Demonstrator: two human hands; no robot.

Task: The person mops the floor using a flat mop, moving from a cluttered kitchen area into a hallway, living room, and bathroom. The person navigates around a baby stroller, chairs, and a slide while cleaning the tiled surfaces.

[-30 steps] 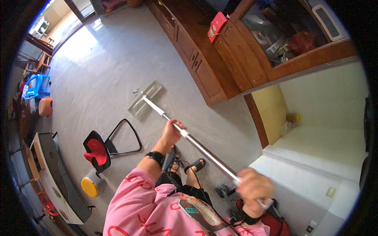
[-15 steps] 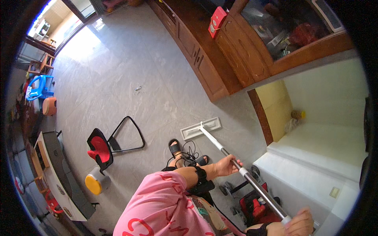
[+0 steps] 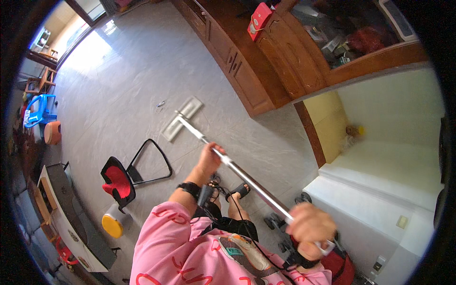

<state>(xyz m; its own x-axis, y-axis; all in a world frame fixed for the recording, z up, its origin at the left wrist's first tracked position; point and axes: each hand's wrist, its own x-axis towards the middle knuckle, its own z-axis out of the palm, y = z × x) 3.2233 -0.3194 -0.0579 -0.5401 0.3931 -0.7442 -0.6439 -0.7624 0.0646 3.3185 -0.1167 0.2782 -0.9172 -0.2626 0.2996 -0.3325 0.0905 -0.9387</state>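
A flat mop point(image 3: 259, 190) with a silver pole and white joints slants across the middle of the view. Its white rectangular head point(image 3: 192, 109) lies on the grey floor. My left hand point(image 3: 209, 159) is closed round the lower part of the pole. Closer to me, my right hand point(image 3: 311, 228) grips the pole near its top end and is slightly blurred. Just beyond the mop head, a small piece of litter point(image 3: 161, 103) lies on the tiles. Below the pole are my feet in black sandals point(image 3: 241, 190), with black cables hanging beside them.
A black-and-red folding chair point(image 3: 118, 180) and a yellow-topped stool point(image 3: 112, 227) stand at left, beside a desk point(image 3: 78, 228). Farther left are a blue chair point(image 3: 42, 113) and an orange stool point(image 3: 52, 132). Wooden cabinets point(image 3: 249, 88) line the right. A red wheeled thing point(image 3: 343, 268) stands at lower right.
The mop head has swept left and away from me, closer to the litter, and has turned. Both hands have moved left with the pole, the left one also farther forward.
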